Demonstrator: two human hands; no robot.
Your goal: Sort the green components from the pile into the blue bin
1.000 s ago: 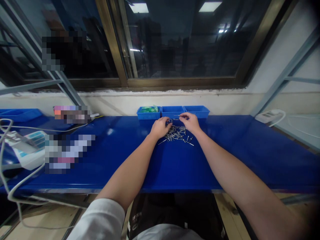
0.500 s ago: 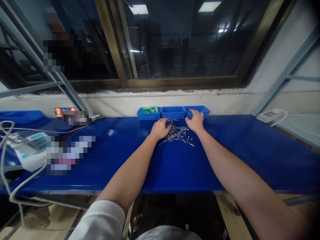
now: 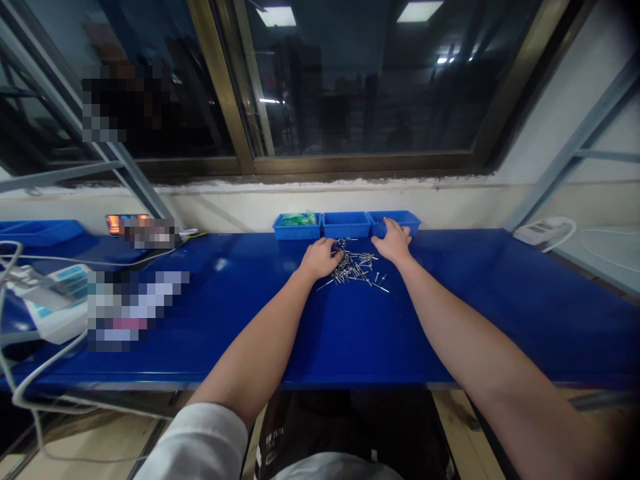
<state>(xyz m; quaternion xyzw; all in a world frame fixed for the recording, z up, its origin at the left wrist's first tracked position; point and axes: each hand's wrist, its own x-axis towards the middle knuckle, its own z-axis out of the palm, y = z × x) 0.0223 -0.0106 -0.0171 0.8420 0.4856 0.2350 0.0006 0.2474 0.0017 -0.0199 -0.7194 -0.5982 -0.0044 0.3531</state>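
Observation:
A loose pile of thin metal rivet-like pieces lies on the blue table. At the pile's left edge rests my left hand, its fingers curled over some pieces; what they hold, if anything, is too small to tell. My right hand is at the front edge of the right blue bin, fingers apart, with nothing visible in it. Beside that bin stand a middle blue bin and a left blue bin with green plastic packaging inside.
At the left are a white device with a teal panel, white cables, a lit screen and another blue tray. A white power strip lies at the right, near a metal frame.
My right hand has shifted very slightly to the right at the bin. The left hand and the pile look the same, and the view has moved a little.

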